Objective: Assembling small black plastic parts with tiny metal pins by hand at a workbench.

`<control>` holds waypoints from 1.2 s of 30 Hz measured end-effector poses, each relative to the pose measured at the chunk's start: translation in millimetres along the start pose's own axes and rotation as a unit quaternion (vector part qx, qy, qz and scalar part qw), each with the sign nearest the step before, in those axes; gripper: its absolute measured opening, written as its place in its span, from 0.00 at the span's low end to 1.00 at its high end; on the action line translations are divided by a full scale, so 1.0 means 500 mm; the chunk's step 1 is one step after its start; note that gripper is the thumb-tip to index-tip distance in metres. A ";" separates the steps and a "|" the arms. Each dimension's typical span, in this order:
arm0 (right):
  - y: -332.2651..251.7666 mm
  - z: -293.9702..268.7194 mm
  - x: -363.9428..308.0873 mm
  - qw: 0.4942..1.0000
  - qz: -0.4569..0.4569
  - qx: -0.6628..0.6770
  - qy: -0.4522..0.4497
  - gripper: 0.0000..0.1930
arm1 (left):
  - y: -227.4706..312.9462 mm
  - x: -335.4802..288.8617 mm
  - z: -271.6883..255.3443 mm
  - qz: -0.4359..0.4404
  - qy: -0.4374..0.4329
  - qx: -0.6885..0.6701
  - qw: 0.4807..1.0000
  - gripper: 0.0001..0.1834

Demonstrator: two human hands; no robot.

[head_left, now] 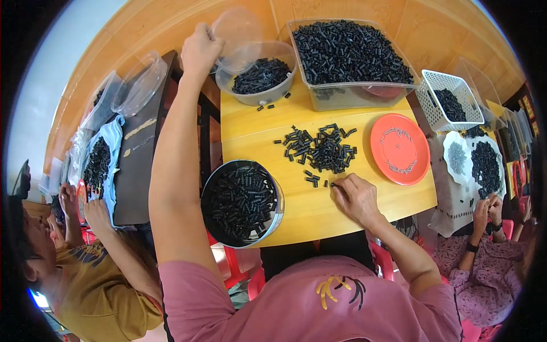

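L hand [200,50] – raised, curled | L arm [174,165] extd | R hand [357,199] – lower, curled

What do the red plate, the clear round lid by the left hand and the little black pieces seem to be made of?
Red plate: probably plastic, smooth and evenly coloured.
Lid: likely clear plastic; the wall shows through it.
Black pieces: plastic or rubber, perhaps; small highlights suggest some gloss.

Operator garment: mauve short-sleeved shirt [273,305].
A yellow-and-black branching motif [326,293] is displayed below the right hand [358,199]; dark piping [457,310] is fitted along the sleeves; black legwear [280,257] is worn.
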State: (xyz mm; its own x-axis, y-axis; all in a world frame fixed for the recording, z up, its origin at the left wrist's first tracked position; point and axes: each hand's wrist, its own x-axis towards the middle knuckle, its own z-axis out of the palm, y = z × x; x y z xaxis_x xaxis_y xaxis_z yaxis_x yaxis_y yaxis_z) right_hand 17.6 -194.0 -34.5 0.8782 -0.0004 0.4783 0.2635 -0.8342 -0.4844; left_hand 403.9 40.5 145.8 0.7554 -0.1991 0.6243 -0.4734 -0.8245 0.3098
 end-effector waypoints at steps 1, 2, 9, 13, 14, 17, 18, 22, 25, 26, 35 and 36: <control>0.000 0.000 0.000 1.000 0.000 0.000 -0.001 0.07 | 0.001 -0.001 0.001 0.000 0.000 0.001 1.000 0.14; -0.001 0.001 0.001 1.000 -0.002 0.001 -0.001 0.07 | -0.001 -0.003 0.001 0.004 0.020 0.029 0.999 0.14; 0.001 0.001 0.000 1.000 -0.006 -0.003 0.014 0.06 | 0.002 -0.001 -0.029 -0.021 0.049 0.077 0.996 0.16; -0.004 0.000 -0.002 1.000 -0.011 -0.003 0.019 0.06 | -0.035 0.006 -0.053 -0.041 0.072 0.062 0.995 0.18; -0.004 0.000 -0.003 1.000 -0.011 -0.002 0.017 0.06 | -0.043 0.008 -0.061 -0.078 0.025 -0.003 0.997 0.17; -0.001 0.003 -0.005 1.000 -0.014 0.005 0.018 0.06 | -0.062 0.013 -0.085 -0.143 -0.063 -0.123 0.980 0.15; 0.000 0.004 -0.005 1.000 -0.011 0.000 0.016 0.06 | -0.065 0.014 -0.093 -0.168 -0.102 -0.180 0.964 0.14; -0.001 0.005 -0.004 1.000 -0.011 0.003 0.015 0.06 | -0.078 0.015 -0.132 -0.186 -0.212 -0.213 0.935 0.08; 0.000 0.004 -0.004 1.000 -0.013 0.000 0.012 0.06 | -0.073 -0.004 -0.153 -0.175 -0.278 -0.218 0.919 0.06; 0.002 0.003 -0.005 1.000 -0.011 -0.005 0.007 0.06 | -0.065 -0.011 -0.159 -0.175 -0.278 -0.218 0.919 0.06; 0.004 0.006 -0.011 1.000 -0.020 -0.009 0.007 0.06 | -0.072 -0.078 -0.199 -0.187 -0.537 0.022 0.822 0.06; 0.005 0.007 -0.011 1.000 -0.020 -0.009 0.007 0.06 | -0.072 -0.089 -0.193 -0.194 -0.533 0.040 0.822 0.05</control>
State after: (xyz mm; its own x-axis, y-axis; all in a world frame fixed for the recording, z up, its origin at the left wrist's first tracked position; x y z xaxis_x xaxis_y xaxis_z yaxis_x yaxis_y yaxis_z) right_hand 14.8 -194.1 -40.6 0.8616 0.0260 0.5070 0.2914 -0.8431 -0.4519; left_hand 343.5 130.4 176.1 0.8308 -0.2282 -0.5077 -0.1031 -0.9594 0.2625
